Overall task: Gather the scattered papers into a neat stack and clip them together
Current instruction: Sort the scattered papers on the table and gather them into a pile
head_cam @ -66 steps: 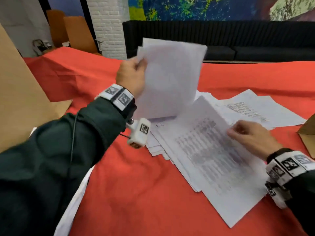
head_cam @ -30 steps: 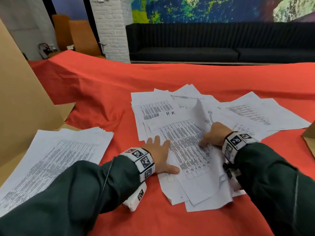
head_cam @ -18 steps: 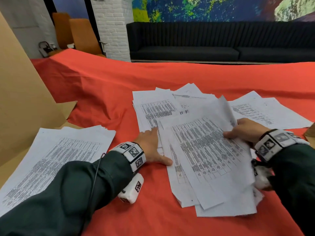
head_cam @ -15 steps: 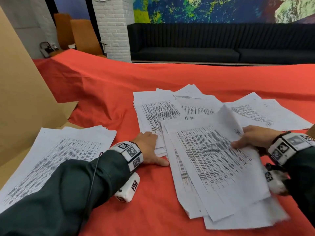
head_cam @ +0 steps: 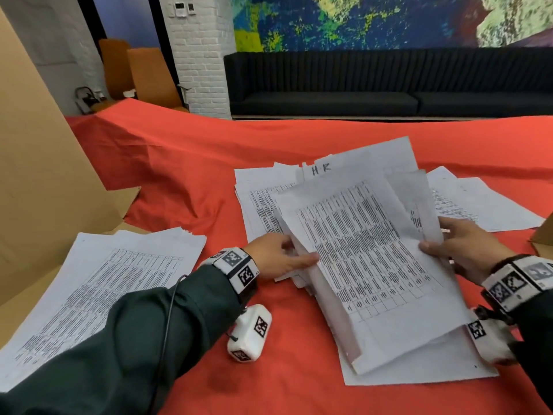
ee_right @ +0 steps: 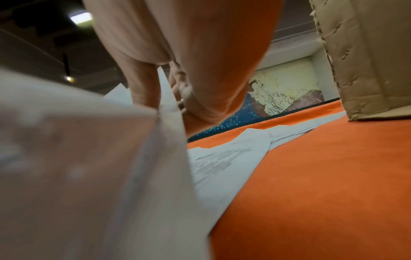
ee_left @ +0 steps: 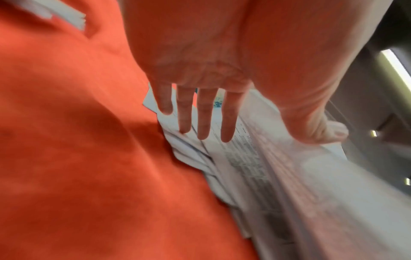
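A thick bundle of printed papers (head_cam: 359, 250) is raised at a tilt over the red cloth, its near end low. My left hand (head_cam: 287, 256) pinches its left edge, thumb on top and fingers beneath; the left wrist view shows that hand (ee_left: 278, 123) with straight fingers (ee_left: 204, 114) over the sheets lying below. My right hand (head_cam: 443, 244) grips the bundle's right edge, thumb on the top sheet. In the right wrist view my right hand (ee_right: 169, 95) has the paper edge between thumb and fingers. A gathered stack (head_cam: 104, 289) lies at the left.
Loose sheets remain under and behind the bundle (head_cam: 260, 199) and at the far right (head_cam: 484, 205). A tall cardboard panel (head_cam: 39, 175) stands at the left, a cardboard box corner (head_cam: 544, 235) at the right. The red cloth (head_cam: 269, 378) covers the table.
My left hand left the flat sheets and took the bundle's left edge. Both hands have lifted and tilted the bundle, which has shifted towards the middle.
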